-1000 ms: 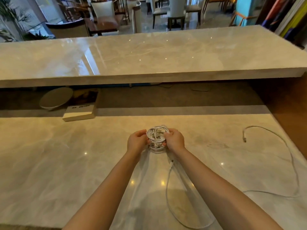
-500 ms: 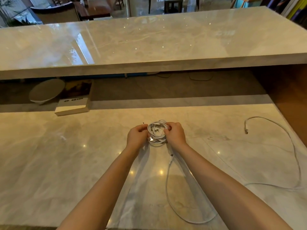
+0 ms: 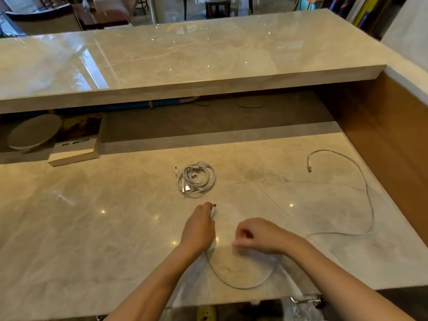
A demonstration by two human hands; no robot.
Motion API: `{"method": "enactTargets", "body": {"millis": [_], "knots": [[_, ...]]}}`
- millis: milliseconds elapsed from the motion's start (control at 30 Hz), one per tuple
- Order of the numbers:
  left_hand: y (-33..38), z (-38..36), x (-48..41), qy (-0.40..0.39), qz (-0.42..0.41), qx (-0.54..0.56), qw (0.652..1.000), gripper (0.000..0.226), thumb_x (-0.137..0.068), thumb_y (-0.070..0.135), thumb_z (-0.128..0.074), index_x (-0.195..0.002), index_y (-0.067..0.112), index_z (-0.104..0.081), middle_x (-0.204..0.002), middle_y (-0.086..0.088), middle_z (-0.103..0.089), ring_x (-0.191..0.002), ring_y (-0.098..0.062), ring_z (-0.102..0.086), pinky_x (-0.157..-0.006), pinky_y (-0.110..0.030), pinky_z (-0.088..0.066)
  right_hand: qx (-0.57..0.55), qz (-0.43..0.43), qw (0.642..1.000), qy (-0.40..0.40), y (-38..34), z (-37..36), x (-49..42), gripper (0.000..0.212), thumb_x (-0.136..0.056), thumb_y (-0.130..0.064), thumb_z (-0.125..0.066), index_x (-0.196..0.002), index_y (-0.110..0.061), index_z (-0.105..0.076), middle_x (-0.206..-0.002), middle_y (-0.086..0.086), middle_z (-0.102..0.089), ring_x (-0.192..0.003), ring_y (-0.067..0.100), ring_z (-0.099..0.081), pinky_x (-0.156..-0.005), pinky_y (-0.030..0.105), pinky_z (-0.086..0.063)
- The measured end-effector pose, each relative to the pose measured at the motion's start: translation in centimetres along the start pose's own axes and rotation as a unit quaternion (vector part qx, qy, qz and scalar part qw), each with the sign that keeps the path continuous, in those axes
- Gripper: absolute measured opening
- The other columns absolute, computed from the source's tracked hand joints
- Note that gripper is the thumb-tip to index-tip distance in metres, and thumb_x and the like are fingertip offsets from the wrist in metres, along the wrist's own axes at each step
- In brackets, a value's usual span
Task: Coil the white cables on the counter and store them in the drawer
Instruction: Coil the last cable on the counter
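A coiled bundle of white cable [image 3: 196,179] lies free on the marble counter [image 3: 92,228], a little beyond my hands. My left hand [image 3: 198,228] pinches the plug end of a loose white cable [image 3: 243,286], which loops toward the counter's near edge and back up to my right hand [image 3: 257,236]. That hand is closed, apparently around the cable, though blur hides the contact. The same cable seems to run on to the right in a long curve [image 3: 368,200], ending in a plug at the far right.
A raised marble bar top [image 3: 185,56] runs across the back. Under it sit a white round plate [image 3: 32,133] and a book [image 3: 74,144] at the left. A wooden wall [image 3: 393,147] bounds the right side. The counter's near edge is just below my forearms.
Both hands have let go of the coiled bundle, which now rests on the counter. They drew back toward me, and the left hand picked up the loose cable's plug end.
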State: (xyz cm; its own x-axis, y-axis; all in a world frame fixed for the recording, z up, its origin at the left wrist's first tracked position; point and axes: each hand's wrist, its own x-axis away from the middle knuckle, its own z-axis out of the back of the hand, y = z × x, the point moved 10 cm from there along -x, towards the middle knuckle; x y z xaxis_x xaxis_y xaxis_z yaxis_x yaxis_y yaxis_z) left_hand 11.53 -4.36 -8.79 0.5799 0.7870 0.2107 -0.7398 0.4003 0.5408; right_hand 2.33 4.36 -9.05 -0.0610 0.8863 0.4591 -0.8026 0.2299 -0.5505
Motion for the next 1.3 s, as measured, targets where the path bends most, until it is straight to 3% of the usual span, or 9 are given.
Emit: {"method": "enactTargets", "body": {"millis": [200, 400, 567, 767, 867, 967, 1033, 1167, 1300], "knots": [[1.4, 2.1, -0.5, 0.033, 0.006, 0.096, 0.995, 0.003, -0.088, 0.013, -0.056, -0.089, 0.011, -0.058, -0.072, 0.000, -0.053, -0.066, -0.015, -0.048, -0.054, -0.018, -0.032, 0.080, 0.066, 0.994, -0.045, 0.5, -3.6, 4.4, 0.013, -0.085, -0.033, -0.059, -0.088, -0.021, -0.061, -0.095, -0.002, -0.058, -0.091, 0.015, -0.051, -0.080, 0.032, -0.045], [4.7, 1.8, -1.1, 0.028, -0.029, 0.080, 0.996, 0.028, -0.093, 0.023, -0.053, -0.070, 0.007, -0.056, -0.061, -0.005, -0.051, -0.057, -0.016, -0.047, -0.054, -0.029, -0.031, 0.025, -0.031, 0.991, 0.129, 7.5, 3.8, 7.0, 0.009, -0.089, -0.032, -0.055, -0.088, -0.025, -0.062, -0.093, -0.008, -0.063, -0.086, 0.009, -0.055, -0.080, 0.028, -0.048], [6.9, 0.5, -1.1, 0.004, 0.023, 0.340, 0.940, 0.016, -0.091, 0.005, -0.056, -0.105, 0.008, -0.060, -0.071, -0.007, -0.051, -0.048, -0.015, -0.055, -0.044, -0.024, -0.050, 0.066, -0.025, 0.997, 0.039, 10.9, 3.4, 8.8, 0.033, -0.078, -0.056, -0.060, -0.100, -0.031, -0.062, -0.098, -0.010, -0.056, -0.093, 0.008, -0.045, -0.083, 0.028, -0.042], [8.5, 0.2, -1.5, 0.016, 0.020, 0.345, 0.938, 0.016, -0.090, 0.007, -0.058, -0.103, 0.015, -0.061, -0.074, -0.008, -0.054, -0.045, -0.017, -0.055, -0.045, -0.028, -0.049, 0.021, -0.004, 0.991, 0.135, 11.0, 4.1, 9.6, 0.012, -0.090, -0.032, -0.054, -0.093, -0.025, -0.063, -0.092, -0.010, -0.062, -0.088, 0.007, -0.050, -0.079, 0.028, -0.041], [9.7, 0.0, -1.4, -0.001, 0.001, 0.277, 0.961, 0.022, -0.091, 0.009, -0.057, -0.111, 0.014, -0.063, -0.081, -0.006, -0.061, -0.058, -0.018, -0.059, -0.056, -0.033, -0.054, -0.058, 0.014, 0.976, 0.212, 10.3, 7.5, 10.3, 0.019, -0.091, -0.030, -0.057, -0.099, -0.021, -0.071, -0.096, -0.004, -0.071, -0.088, 0.009, -0.062, -0.081, 0.034, -0.051], [12.1, 1.2, -1.1, -0.008, -0.069, 0.063, 0.996, 0.037, -0.093, 0.020, -0.054, -0.130, 0.017, -0.055, -0.122, -0.007, -0.062, -0.106, -0.022, -0.059, -0.091, -0.032, -0.046, -0.084, 0.025, 0.951, 0.295, 8.7, 12.0, 11.5, 0.021, -0.090, -0.029, -0.060, -0.104, -0.020, -0.073, -0.101, -0.004, -0.072, -0.091, 0.008, -0.064, -0.083, 0.029, -0.052], [13.6, 3.0, -0.5, -0.005, -0.091, 0.080, 0.993, 0.037, -0.096, 0.030, -0.049, -0.130, 0.017, -0.055, -0.132, -0.004, -0.056, -0.122, -0.020, -0.051, -0.099, -0.031, -0.037, -0.078, 0.028, 0.943, 0.323, 7.6, 14.4, 11.9, 0.023, -0.090, -0.030, -0.059, -0.106, -0.020, -0.072, -0.104, -0.006, -0.072, -0.092, 0.006, -0.063, -0.082, 0.024, -0.050], [16.8, 4.2, 1.6, -0.168, -0.049, 0.421, 0.890, 0.049, -0.100, 0.037, -0.030, -0.099, 0.003, -0.066, -0.083, -0.013, -0.071, -0.076, -0.022, -0.068, -0.077, -0.032, -0.057, -0.088, 0.038, 0.919, 0.384, 5.5, 18.4, 13.0, 0.024, -0.094, -0.028, -0.053, -0.107, -0.018, -0.071, -0.100, -0.007, -0.070, -0.084, 0.002, -0.059, -0.072, 0.017, -0.046], [16.6, 6.8, 3.1, -0.188, -0.091, 0.560, 0.802, 0.055, -0.098, 0.037, -0.022, -0.088, 0.003, -0.063, -0.049, -0.006, -0.050, -0.038, -0.014, -0.046, -0.046, -0.026, -0.049, -0.137, 0.013, 0.874, 0.466, 5.8, 22.7, 14.8, 0.025, -0.096, -0.026, -0.050, -0.105, -0.015, -0.070, -0.089, -0.003, -0.068, -0.072, 0.004, -0.056, -0.059, 0.016, -0.040]]}}
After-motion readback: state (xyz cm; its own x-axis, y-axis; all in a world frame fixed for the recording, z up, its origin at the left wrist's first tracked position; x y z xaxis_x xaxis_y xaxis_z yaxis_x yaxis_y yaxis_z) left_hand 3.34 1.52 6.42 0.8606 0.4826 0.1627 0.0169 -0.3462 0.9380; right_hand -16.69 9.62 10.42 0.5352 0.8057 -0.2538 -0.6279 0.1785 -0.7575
